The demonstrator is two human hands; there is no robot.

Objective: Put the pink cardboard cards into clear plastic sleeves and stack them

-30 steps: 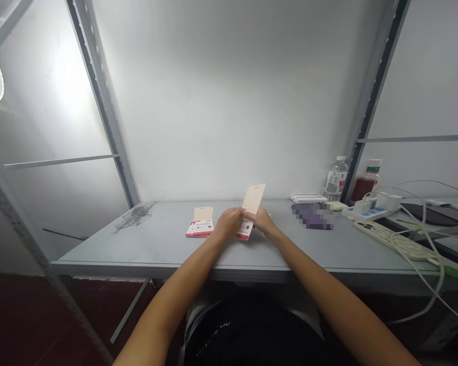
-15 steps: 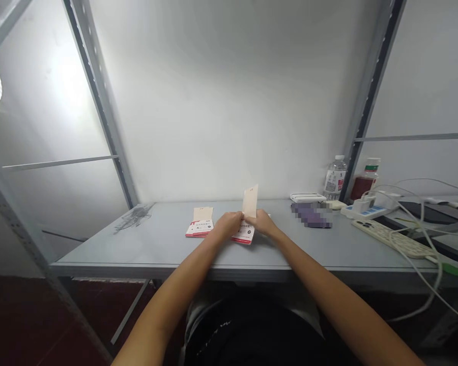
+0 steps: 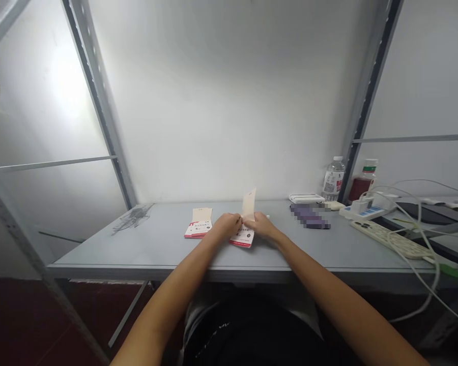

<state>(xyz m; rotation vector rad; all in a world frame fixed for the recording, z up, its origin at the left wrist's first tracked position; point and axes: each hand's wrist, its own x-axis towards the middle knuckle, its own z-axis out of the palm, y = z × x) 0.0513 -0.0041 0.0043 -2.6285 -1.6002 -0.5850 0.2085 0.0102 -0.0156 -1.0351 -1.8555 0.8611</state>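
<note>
Between my hands, just above the table, is a folded paper card point(image 3: 242, 239) with a white, red-edged printed face and a beige flap standing up. My left hand point(image 3: 229, 224) pinches its left side near the fold. On the opposite side, my right hand point(image 3: 264, 226) grips it close to the base of the flap. Both hands are closed, and the fingertips partly cover the print. Left of them lies a small stack of similar cards point(image 3: 198, 230), the top one with its beige flap laid back. A small white thing shows just behind my right hand, too small to name.
A tangle of thin dark strands point(image 3: 133, 217) lies at the table's left. To the right are a purple phone-like item point(image 3: 311, 217), a clear bottle point(image 3: 333, 180), a bottle of reddish contents point(image 3: 362, 188), a power strip point(image 3: 361, 209), a cream keyboard point(image 3: 391, 238) and loose white cables.
My hands keep hold of the card at nearly the same spot, with its flap slightly lower. The whole view has shifted a little; the stack looks unchanged.
</note>
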